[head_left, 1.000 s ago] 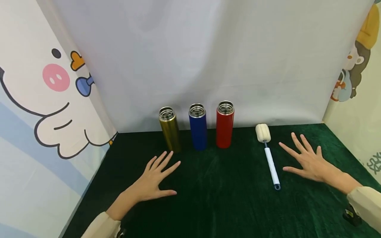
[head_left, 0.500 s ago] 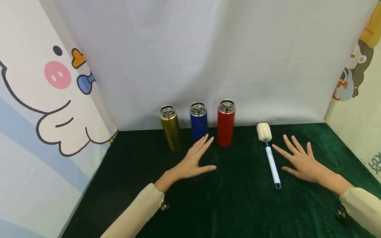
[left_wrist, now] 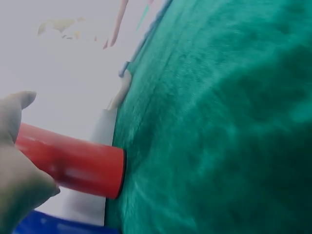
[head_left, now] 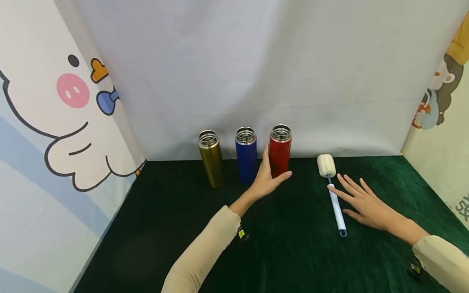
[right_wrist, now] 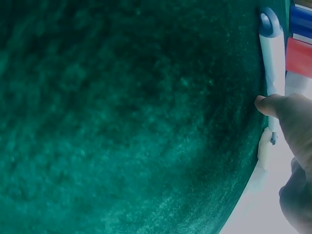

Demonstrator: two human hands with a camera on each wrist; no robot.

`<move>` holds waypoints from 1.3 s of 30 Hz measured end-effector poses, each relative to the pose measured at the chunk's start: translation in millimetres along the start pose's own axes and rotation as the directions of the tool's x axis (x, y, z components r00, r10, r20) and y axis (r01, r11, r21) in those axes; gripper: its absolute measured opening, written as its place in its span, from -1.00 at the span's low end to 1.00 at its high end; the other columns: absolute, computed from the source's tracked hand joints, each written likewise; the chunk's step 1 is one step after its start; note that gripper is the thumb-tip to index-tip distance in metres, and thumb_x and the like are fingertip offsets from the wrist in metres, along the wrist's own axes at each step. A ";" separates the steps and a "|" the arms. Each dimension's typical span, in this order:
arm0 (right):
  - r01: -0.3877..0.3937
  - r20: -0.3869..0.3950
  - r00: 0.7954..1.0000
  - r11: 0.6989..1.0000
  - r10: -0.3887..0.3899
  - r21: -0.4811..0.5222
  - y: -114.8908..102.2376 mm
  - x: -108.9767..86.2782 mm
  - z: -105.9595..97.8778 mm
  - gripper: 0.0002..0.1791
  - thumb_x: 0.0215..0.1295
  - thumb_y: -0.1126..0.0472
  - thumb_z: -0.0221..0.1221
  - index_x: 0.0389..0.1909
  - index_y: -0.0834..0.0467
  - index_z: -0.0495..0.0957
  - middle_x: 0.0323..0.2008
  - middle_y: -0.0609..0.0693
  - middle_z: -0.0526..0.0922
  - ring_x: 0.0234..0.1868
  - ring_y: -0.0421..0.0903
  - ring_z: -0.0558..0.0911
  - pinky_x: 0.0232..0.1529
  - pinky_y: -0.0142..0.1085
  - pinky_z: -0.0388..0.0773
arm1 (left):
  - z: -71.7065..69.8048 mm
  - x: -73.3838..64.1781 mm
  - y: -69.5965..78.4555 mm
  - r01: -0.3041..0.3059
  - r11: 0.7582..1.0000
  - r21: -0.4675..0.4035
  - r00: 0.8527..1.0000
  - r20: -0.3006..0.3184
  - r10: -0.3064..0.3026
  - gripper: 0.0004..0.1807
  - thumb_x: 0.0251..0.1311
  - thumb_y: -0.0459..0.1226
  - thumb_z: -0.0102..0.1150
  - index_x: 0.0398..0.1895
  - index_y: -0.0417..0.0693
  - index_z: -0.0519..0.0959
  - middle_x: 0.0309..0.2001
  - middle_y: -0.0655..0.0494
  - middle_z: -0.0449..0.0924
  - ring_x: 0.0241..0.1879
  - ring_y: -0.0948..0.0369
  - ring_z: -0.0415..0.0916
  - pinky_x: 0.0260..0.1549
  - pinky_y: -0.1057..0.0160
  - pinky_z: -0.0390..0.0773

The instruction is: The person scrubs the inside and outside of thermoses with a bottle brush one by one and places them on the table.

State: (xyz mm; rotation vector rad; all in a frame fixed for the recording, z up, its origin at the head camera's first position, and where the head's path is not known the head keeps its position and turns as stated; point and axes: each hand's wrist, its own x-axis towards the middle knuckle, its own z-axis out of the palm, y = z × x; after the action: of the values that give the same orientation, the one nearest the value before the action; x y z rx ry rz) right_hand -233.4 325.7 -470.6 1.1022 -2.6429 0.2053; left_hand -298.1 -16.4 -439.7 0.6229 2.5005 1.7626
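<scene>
Standing upright at the left of the head view, a gold bottle begins a row on the green cloth, its uncapped, threaded mouth upward. Beside it stands a blue bottle, likewise uncapped. Next to the right, the left hand lies before the third vessel, a red bottle, upright and uncapped at the right end of the row. Its fingers extend along the bottle's left side, while the thumb stands apart from them across the lower front; the left wrist view shows digits at either side of the red wall, though contact cannot be told. The step in hand appears to be taking hold of this bottle; the next move would call for closing thumb and fingers around it.

Farther right, a brush lies on the cloth, its pale sponge head toward the pale backdrop and its ringed handle toward the person. Above and to the right of the handle, the right hand has its fingers extended and apart; whether a fingertip touches the brush cannot be told. A pinch on the handle would likely secure it.
</scene>
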 end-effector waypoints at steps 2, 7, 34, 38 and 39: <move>0.026 -0.015 1.000 1.000 -0.026 -0.009 0.2 0.6 0.3 0.02 0.13 0.29 0.45 0.59 0.00 0.16 0.65 0.21 -0.09 0.65 -0.21 -0.38 0.62 0.19 -0.29 | 5.3 7.9 1.9 0.001 1.000 -0.012 0.999 -0.051 -0.001 0.16 0.32 -0.06 0.26 0.66 0.16 -0.43 0.70 0.06 -0.33 0.66 -0.02 -0.20 0.58 -0.23 -0.05; 0.120 -0.066 0.990 0.992 -0.121 -0.026 2.0 3.3 1.4 -0.04 0.02 0.35 0.50 0.50 0.05 0.33 0.51 0.30 0.28 0.66 -0.21 -0.14 0.63 -0.33 -0.38 | 12.9 24.1 2.3 -0.034 0.999 -0.015 0.988 -0.152 0.031 0.07 0.34 -0.13 0.25 0.65 0.03 -0.30 0.66 -0.05 -0.10 0.62 -0.02 -0.03 0.57 -0.17 0.05; -0.543 0.255 0.836 0.668 0.486 0.509 -18.5 31.6 -8.0 -0.40 0.39 0.27 0.26 0.26 0.58 0.35 -0.03 0.44 0.61 -0.24 0.00 0.73 -0.36 -0.37 0.68 | 0.3 -12.8 17.5 -0.154 0.988 0.019 0.988 -0.009 0.155 -0.11 0.46 -0.25 0.14 0.62 -0.04 -0.22 0.58 -0.11 0.07 0.54 -0.03 0.16 0.52 -0.10 0.21; -0.629 0.371 0.773 0.542 0.515 0.557 -17.2 32.2 -8.4 -0.33 0.44 0.21 0.23 0.32 0.61 0.25 -0.03 0.41 0.60 -0.26 -0.13 0.70 -0.35 -0.33 0.72 | -12.2 -36.7 24.6 -0.208 0.977 0.044 0.978 0.027 0.207 -0.08 0.44 -0.25 0.18 0.63 -0.02 -0.21 0.57 -0.10 0.11 0.54 0.00 0.18 0.51 -0.07 0.25; -0.638 0.383 0.764 0.524 0.519 0.564 -17.3 32.3 -8.2 -0.32 0.44 0.20 0.23 0.33 0.61 0.25 -0.04 0.39 0.60 -0.26 -0.15 0.69 -0.34 -0.33 0.73 | -15.7 -44.2 25.4 -0.219 0.974 0.061 0.976 0.034 0.217 -0.08 0.43 -0.25 0.19 0.63 -0.01 -0.20 0.57 -0.10 0.12 0.54 0.01 0.18 0.51 -0.06 0.26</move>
State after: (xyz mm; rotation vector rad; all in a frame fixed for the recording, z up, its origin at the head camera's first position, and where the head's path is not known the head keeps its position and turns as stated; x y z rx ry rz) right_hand -241.2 293.7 -452.6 0.2745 -3.0801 1.3601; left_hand -253.4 -38.0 -420.2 0.9533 2.5660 1.7283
